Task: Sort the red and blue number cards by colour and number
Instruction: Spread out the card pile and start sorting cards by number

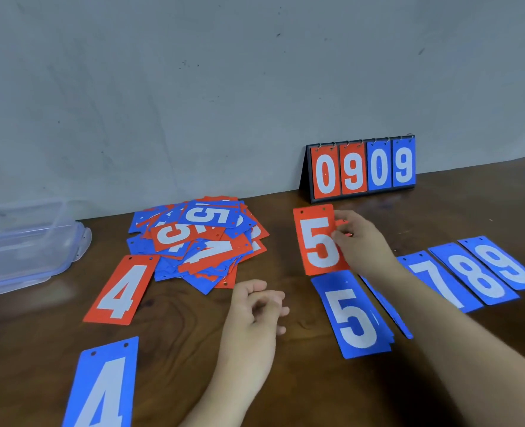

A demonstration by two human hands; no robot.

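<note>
With the right hand point(359, 241) pinching the red rectangular 5 card point(316, 241) flat on the brown wooden tabletop point(193, 349) just beyond the blue 5 card point(355, 315), the loosely curled, empty left hand point(255, 306) should probably draw next from the mixed card heap point(199, 238).

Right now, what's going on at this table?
A person sorts number cards on a brown wooden table. The right hand pinches the red number 5 card beyond the blue number 5 card. The left hand, loosely curled, holds nothing. The blue 7 card, blue 8 card and blue 9 card lie to the right; the red 4 card and blue 4 card lie left; a mixed card pile waits at the back.
</note>
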